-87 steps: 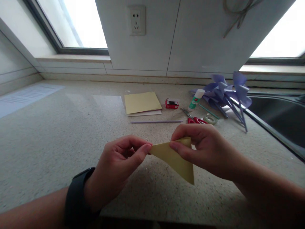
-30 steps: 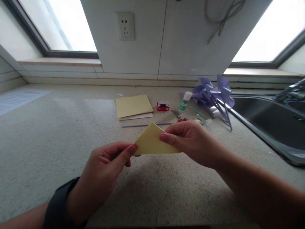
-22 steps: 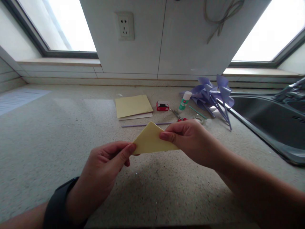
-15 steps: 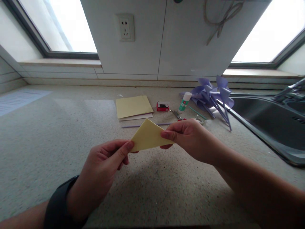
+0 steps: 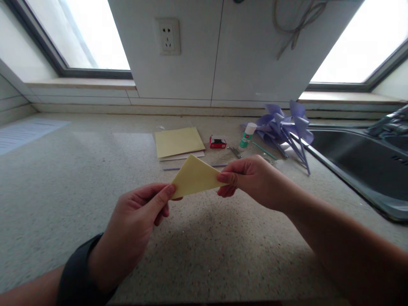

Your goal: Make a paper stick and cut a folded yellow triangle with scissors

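A yellow paper folded into a triangle (image 5: 196, 177) is held above the speckled counter, its peak pointing away from me. My left hand (image 5: 140, 219) pinches its left corner between thumb and fingers. At the right corner, my right hand (image 5: 251, 180) grips the paper with thumb on top. Behind the triangle lies a thin purple stick (image 5: 174, 169), partly hidden by it. A stack of yellow paper (image 5: 178, 142) rests farther back, with a white sheet under it.
A red box (image 5: 217, 142), a glue stick (image 5: 247, 136), a metal tool (image 5: 236, 152) and a green stick (image 5: 264, 150) lie behind my hands. Purple pinwheels (image 5: 287, 125) lie beside the sink (image 5: 360, 170). A printed sheet (image 5: 28, 132) is at far left.
Both hands still hold the folded paper, which has shifted slightly left and away from me. More of my right hand's curled fingers shows beneath the right corner.
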Available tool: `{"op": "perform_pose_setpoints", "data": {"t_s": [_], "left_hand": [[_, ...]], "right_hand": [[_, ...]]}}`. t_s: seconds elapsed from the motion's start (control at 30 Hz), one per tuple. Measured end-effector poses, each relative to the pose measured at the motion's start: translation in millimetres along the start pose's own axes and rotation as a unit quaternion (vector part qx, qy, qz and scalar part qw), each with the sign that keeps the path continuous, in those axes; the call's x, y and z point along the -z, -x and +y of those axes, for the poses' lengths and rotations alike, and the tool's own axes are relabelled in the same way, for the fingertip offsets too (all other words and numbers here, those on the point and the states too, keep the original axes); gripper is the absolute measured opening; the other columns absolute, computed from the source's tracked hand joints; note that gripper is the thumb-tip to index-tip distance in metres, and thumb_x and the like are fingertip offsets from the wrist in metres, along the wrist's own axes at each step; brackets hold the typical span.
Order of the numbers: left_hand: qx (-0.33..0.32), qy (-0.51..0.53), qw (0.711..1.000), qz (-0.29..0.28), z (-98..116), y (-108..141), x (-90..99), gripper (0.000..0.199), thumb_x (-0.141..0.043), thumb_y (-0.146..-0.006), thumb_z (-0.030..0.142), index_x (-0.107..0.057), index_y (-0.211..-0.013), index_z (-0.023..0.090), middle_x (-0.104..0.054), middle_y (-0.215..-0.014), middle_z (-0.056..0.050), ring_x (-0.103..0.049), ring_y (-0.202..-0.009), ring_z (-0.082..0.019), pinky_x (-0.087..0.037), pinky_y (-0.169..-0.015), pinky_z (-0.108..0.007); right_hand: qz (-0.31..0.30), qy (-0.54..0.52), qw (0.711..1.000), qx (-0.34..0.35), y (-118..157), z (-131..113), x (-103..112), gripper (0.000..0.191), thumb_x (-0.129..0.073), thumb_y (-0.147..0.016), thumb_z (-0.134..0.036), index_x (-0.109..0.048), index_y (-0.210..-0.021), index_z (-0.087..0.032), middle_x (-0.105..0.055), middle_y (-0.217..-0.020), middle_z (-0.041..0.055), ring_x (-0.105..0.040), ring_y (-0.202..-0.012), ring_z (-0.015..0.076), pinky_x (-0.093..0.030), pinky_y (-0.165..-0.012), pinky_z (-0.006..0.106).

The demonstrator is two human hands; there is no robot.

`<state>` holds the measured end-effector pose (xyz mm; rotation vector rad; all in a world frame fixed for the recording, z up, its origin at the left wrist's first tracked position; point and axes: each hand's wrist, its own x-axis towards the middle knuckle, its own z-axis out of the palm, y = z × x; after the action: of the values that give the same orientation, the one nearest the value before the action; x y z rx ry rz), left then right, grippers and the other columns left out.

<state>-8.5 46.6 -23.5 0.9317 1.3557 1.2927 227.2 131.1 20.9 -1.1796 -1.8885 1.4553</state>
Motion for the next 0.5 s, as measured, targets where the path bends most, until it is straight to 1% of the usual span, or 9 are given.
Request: {"op": "perform_pose_setpoints", "data": {"t_s": [0.1,0.23,0.3,0.37,0.4,0.43,0.47,0.5], "left_hand": [[-0.003,0.009,1.0,0.004,1.0,0.9,-0.1,0.031,-0.083,-0.075,0.046,-0.079,-0.091,0.019,-0.063,-0.062,0.001,-0.047,-0.051,-0.007,-0.036,-0.045,-0.016],[-0.008,-0.017,1.0,-0.004,0.2,2.6,-0.2,0.032,-0.08,-0.078,0.048,-0.078,-0.092,0.019,-0.062,-0.06,0.001,-0.047,-0.051,-0.008,-0.036,-0.045,-0.018],[-0.004,-0.056,0.998,-0.022,-0.3,2.7,-0.3,0.034,-0.076,-0.081,0.05,-0.076,-0.09,0.017,-0.061,-0.06,0.0,-0.046,-0.049,-0.008,-0.036,-0.044,-0.019],[-0.005,-0.11,0.992,-0.055,0.2,1.9,0.3,0.037,-0.07,-0.085,0.052,-0.075,-0.091,0.016,-0.064,-0.064,-0.001,-0.048,-0.048,-0.009,-0.037,-0.044,-0.02],[-0.016,-0.144,0.987,-0.068,0.9,1.3,1.0,0.036,-0.067,-0.087,0.051,-0.074,-0.096,0.017,-0.066,-0.069,-0.002,-0.051,-0.05,-0.01,-0.04,-0.045,-0.022],[-0.042,-0.186,0.979,-0.07,2.0,0.6,2.0,0.036,-0.065,-0.089,0.05,-0.072,-0.102,0.017,-0.069,-0.077,-0.004,-0.055,-0.055,-0.012,-0.044,-0.049,-0.023],[-0.084,-0.235,0.967,-0.061,3.2,-0.1,3.3,0.035,-0.064,-0.09,0.046,-0.07,-0.11,0.018,-0.07,-0.087,-0.005,-0.059,-0.063,-0.015,-0.049,-0.055,-0.026],[-0.137,-0.289,0.946,-0.046,4.5,-0.5,4.6,0.035,-0.063,-0.09,0.042,-0.067,-0.117,0.02,-0.07,-0.098,-0.007,-0.062,-0.074,-0.018,-0.054,-0.064,-0.03]], "right_hand": [[-0.004,-0.01,1.0,-0.006,-1.0,-0.4,1.5,0.032,-0.077,-0.08,-0.048,-0.075,-0.078,-0.016,-0.077,-0.072,0.0058,-0.071,-0.065,0.014,-0.058,-0.066,0.027],[-0.008,-0.029,1.0,-0.007,-1.8,-1.1,4.4,0.029,-0.076,-0.082,-0.044,-0.072,-0.074,-0.017,-0.074,-0.066,0.0031,-0.068,-0.059,0.0121,-0.057,-0.06,0.025],[-0.021,-0.02,0.999,-0.019,-2.0,-1.4,7.3,0.027,-0.074,-0.084,-0.041,-0.071,-0.072,-0.017,-0.073,-0.065,0.0024,-0.067,-0.057,0.0118,-0.056,-0.057,0.024],[-0.035,0.001,0.999,-0.037,-1.8,-1.4,11.6,0.026,-0.073,-0.085,-0.039,-0.07,-0.071,-0.017,-0.071,-0.062,0.0017,-0.066,-0.054,0.0113,-0.054,-0.053,0.023],[-0.046,0.016,0.998,-0.046,-1.6,-1.3,14.1,0.026,-0.072,-0.086,-0.038,-0.069,-0.07,-0.017,-0.07,-0.061,0.0014,-0.064,-0.053,0.0109,-0.052,-0.051,0.022],[-0.059,0.033,0.996,-0.056,-1.3,-1.0,16.5,0.027,-0.07,-0.087,-0.038,-0.068,-0.07,-0.017,-0.07,-0.06,0.0012,-0.063,-0.052,0.0104,-0.05,-0.05,0.022],[-0.074,0.054,0.994,-0.067,-1.0,-0.5,18.7,0.027,-0.068,-0.088,-0.037,-0.068,-0.069,-0.017,-0.069,-0.06,0.0012,-0.062,-0.051,0.0098,-0.049,-0.049,0.021],[-0.093,0.077,0.99,-0.076,-0.6,0.2,20.5,0.028,-0.066,-0.089,-0.037,-0.067,-0.069,-0.017,-0.069,-0.06,0.0013,-0.06,-0.05,0.0093,-0.047,-0.048,0.021]]}}
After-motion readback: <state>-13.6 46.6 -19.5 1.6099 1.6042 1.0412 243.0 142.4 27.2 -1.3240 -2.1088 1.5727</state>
